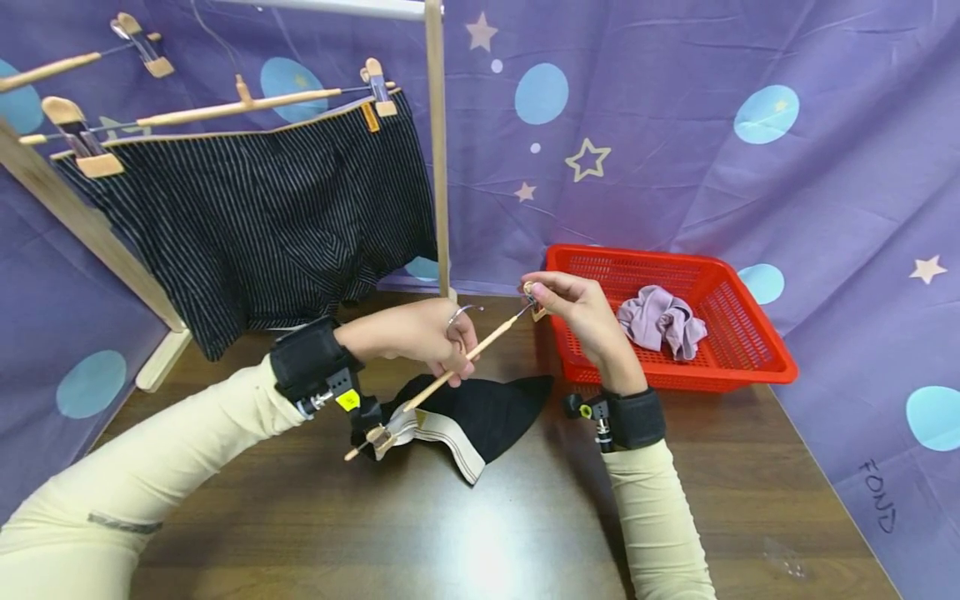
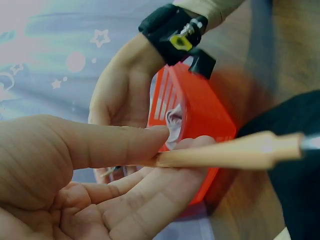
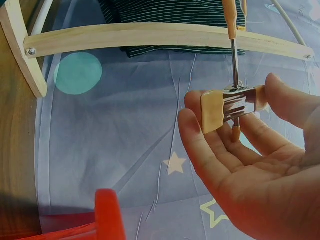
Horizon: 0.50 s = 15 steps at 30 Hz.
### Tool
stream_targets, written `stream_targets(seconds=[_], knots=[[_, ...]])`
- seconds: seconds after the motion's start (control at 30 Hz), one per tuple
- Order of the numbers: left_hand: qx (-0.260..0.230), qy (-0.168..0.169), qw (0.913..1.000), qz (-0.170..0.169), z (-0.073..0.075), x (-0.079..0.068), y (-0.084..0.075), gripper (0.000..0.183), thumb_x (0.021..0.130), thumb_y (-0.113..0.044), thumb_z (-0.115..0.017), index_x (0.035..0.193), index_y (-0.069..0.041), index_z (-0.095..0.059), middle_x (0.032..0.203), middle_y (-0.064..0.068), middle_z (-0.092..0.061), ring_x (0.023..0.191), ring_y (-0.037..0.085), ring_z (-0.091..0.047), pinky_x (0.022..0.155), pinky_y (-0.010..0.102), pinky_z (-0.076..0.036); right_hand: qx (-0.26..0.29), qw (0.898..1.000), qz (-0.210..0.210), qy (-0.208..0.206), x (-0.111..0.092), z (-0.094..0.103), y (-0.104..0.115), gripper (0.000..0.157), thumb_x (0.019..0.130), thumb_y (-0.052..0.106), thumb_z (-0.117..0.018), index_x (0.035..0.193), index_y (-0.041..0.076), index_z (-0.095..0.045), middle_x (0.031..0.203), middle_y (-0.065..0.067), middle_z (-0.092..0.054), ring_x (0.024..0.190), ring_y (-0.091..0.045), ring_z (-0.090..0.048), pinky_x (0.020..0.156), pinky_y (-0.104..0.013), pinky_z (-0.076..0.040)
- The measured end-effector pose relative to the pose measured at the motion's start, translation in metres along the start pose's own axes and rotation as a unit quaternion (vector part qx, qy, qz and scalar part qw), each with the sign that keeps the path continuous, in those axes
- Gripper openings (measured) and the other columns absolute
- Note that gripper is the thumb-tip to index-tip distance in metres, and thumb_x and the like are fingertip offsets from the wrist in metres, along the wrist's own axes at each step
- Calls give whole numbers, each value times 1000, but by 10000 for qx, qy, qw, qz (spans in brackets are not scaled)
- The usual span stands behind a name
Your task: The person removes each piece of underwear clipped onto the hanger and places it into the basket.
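My left hand point(image 1: 423, 333) pinches the wooden bar of a clip hanger point(image 1: 491, 340) between thumb and fingers; the left wrist view shows the bar point(image 2: 225, 152) up close. The hanger slants, its far end raised to the right. Its lower clip point(image 1: 380, 440) grips the pale waistband point(image 1: 457, 446) of a black garment point(image 1: 517, 408) lying on the table. At the raised end my right hand point(image 1: 581, 317) holds the other clip, thumb on one side and fingers on the other. In the right wrist view nothing sits in this clip point(image 3: 239, 104).
Dark striped shorts point(image 1: 285, 208) hang by two clips from a wooden rack point(image 1: 437, 150) at the back left. Another hanger point(image 1: 52, 73) is at the upper left. Behind my right hand stands a red basket point(image 1: 750, 367) holding a mauve cloth point(image 1: 660, 321). The table point(image 1: 360, 533) is brown wood.
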<state>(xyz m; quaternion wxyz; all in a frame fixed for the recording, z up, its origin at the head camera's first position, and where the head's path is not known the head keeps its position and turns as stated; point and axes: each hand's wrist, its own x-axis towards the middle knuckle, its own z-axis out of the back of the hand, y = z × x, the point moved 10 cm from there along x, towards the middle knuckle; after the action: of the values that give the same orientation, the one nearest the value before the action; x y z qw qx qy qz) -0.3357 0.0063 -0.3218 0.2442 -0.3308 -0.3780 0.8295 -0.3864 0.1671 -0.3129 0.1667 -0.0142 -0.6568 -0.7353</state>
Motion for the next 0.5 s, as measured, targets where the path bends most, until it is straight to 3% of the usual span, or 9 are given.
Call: stream_targets(seconds=[0.1,0.23,0.33,0.5], knots=[[-197,20,9998,12,-5,2,3,10,91,2,-70,97,5,-63,80,11,-73,68,11,-71,71,31,-63,-52,10000,-47,-63,0,0,0,33,100,9,-64,129,-5,-64,112,-9,-74,98,-14,-68,89,-30,-57],[-492,-15,9988,30,-9,4,8,10,91,2,-69,98,5,-62,80,10,-74,68,12,-71,70,31,-63,-69,9999,-40,-98,1,1,0,36,99,7,-65,132,-5,-62,108,4,-74,101,-10,-67,90,-26,-56],[-665,-48,9978,1,-11,6,10,11,90,4,-68,99,6,-61,80,11,-74,69,12,-71,71,32,-63,-105,9999,-12,-117,1,1,0,37,99,6,-65,134,-4,-61,108,6,-73,102,-8,-67,91,-22,-55],[-1003,-143,9948,-50,-14,10,12,11,89,5,-68,98,6,-61,80,10,-74,69,13,-72,72,34,-64,-155,9997,12,-196,1,3,1,40,99,6,-64,138,-4,-58,123,-13,-70,106,-8,-66,94,-19,-54]])
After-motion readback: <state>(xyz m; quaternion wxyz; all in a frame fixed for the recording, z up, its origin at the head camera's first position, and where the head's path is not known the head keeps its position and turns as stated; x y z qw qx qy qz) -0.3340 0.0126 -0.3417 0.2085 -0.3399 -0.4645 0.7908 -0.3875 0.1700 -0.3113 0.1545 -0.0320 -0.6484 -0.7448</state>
